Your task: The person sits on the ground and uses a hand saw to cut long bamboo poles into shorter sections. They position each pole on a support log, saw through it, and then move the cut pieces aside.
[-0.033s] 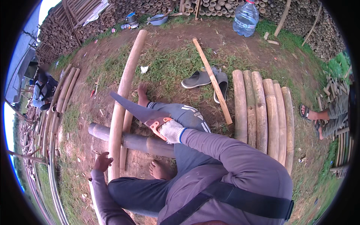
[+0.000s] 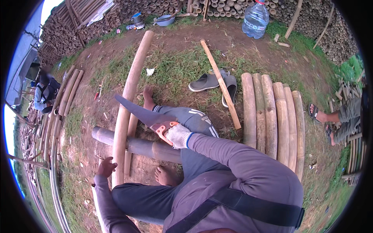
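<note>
My right hand (image 2: 178, 136), in a white knitted glove, is closed around the orange handle of a handsaw (image 2: 145, 112). The dark, wide blade points up and left, with its tip over a long pale bamboo pole (image 2: 132, 83). That pole lies across a thicker, darker bamboo piece (image 2: 153, 150) in front of me. Left of the pole's near end is my bare left hand (image 2: 106, 167), its fingers curled. A thin, short thing shows at its fingers, too small to make out. My bare feet (image 2: 166, 176) are beside the bamboo.
Several cut bamboo lengths (image 2: 268, 116) lie side by side at right. A split bamboo strip (image 2: 221, 83) rests across grey clogs (image 2: 204, 82). Farther off are a large water bottle (image 2: 255, 19), a blue basin (image 2: 165, 21) and stacked bamboo. One person (image 2: 46, 94) is at left; another's sandalled feet (image 2: 320, 115) are at right.
The other person's sandalled feet at the right have shifted a little to the left. My hands, the saw and the pole look the same.
</note>
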Demonstrator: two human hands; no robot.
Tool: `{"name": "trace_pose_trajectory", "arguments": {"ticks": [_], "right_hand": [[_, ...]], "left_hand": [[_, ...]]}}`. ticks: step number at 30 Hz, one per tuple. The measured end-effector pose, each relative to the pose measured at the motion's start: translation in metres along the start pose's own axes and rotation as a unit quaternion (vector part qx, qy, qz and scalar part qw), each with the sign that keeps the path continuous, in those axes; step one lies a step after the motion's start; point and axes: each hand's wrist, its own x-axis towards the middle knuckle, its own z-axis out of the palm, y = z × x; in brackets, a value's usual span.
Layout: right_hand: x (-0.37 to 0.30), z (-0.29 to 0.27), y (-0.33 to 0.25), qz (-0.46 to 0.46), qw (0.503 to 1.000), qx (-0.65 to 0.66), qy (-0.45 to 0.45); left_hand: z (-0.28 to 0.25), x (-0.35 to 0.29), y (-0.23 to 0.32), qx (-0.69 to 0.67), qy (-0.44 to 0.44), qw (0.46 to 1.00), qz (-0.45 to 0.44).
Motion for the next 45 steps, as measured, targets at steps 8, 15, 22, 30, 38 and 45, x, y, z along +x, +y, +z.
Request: {"name": "trace_pose_trajectory", "arguments": {"ticks": [8, 15, 22, 30, 38, 45], "right_hand": [[0.001, 0.008, 0.009, -0.01, 0.999, -0.029, 0.023], [-0.004, -0.007, 0.002, -0.019, 1.0, -0.003, 0.013], [-0.001, -0.006, -0.002, 0.012, 0.999, 0.005, -0.039], [-0.001, -0.015, -0.006, 0.023, 0.996, -0.007, -0.089], [-0.001, 0.002, 0.002, 0.017, 0.998, 0.008, -0.057], [0.002, 0.001, 0.005, 0.003, 0.997, -0.023, -0.076]], "left_hand": [[0.006, 0.01, -0.01, -0.044, -0.014, 0.999, -0.026], [0.003, 0.005, -0.004, -0.053, -0.005, 0.998, -0.036], [0.003, -0.01, -0.01, -0.035, 0.01, 0.999, -0.031], [0.006, -0.02, -0.025, -0.037, 0.024, 0.999, -0.021], [0.006, -0.026, -0.029, -0.027, 0.024, 0.999, -0.021], [0.002, -0.037, -0.008, -0.008, 0.023, 0.999, -0.045]]}}
